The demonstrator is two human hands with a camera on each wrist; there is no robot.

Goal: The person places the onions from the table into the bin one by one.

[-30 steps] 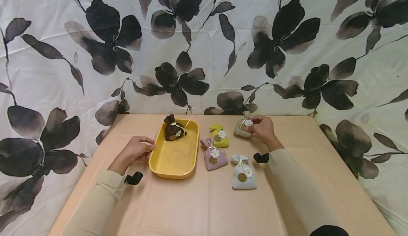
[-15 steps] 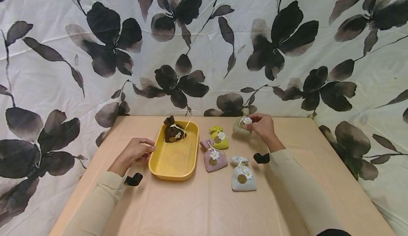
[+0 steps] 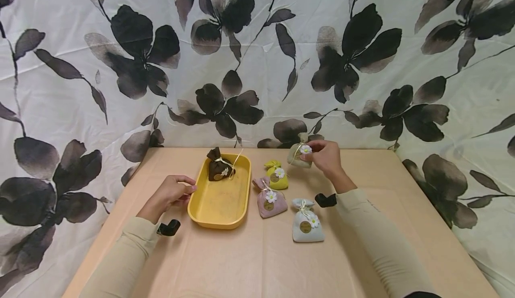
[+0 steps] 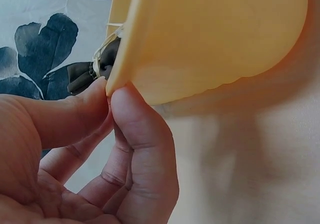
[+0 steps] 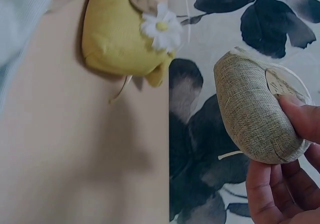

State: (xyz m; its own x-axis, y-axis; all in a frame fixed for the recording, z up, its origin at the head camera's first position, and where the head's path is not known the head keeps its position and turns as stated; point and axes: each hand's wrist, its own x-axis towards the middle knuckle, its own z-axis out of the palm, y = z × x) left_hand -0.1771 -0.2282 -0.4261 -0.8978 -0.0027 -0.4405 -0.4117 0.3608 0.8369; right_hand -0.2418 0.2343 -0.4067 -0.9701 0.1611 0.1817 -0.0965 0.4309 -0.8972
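My left hand (image 3: 170, 193) pinches the left rim of a yellow tray (image 3: 219, 204) between thumb and forefinger, as the left wrist view shows (image 4: 122, 69) up close. A dark brown drawstring pouch (image 3: 219, 166) lies at the far end inside the tray. At the back of the table my right hand (image 3: 327, 157) holds a grey-green cloth pouch (image 3: 295, 155) with a white flower. In the right wrist view that woven pouch (image 5: 260, 114) is gripped between thumb and fingers, raised above the table. A yellow pouch (image 3: 277, 177) lies just left of and nearer than it.
Beside the tray's right side lies a pink pouch (image 3: 271, 202), touching the yellow one in this view. A white pouch (image 3: 307, 224) lies nearer the front, close to the right wrist. Flowered cloth (image 3: 281, 65) hangs behind the table's back edge.
My right hand has lifted the grey-green pouch off the table and carried it a little to the left. My left hand has stayed on the tray's rim.
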